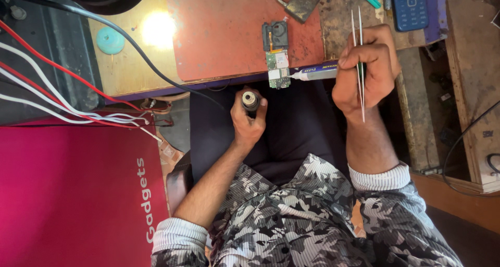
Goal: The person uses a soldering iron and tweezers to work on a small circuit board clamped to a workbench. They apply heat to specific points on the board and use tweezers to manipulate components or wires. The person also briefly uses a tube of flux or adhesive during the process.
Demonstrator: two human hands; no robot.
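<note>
While the circuit board (pixel 277 69) lay at the near edge of the reddish mat (pixel 224 27), it sat between the two hands and slightly beyond them. The right hand (pixel 364 69) was closed around a white syringe-like tube (pixel 315 72), whose tip touched the board, and also held steel tweezers (pixel 359 58). The left hand (pixel 249 118), below the board, gripped a small dark cylindrical tool (pixel 250 99).

The right hand (pixel 364 71) hides the rear of the paste syringe (pixel 315 73) and the middle of the tweezers (pixel 359 48). Above the circuit board (pixel 278 69), the padlock (pixel 297 1) and blue phone (pixel 410 5) are cut by the top edge.
</note>
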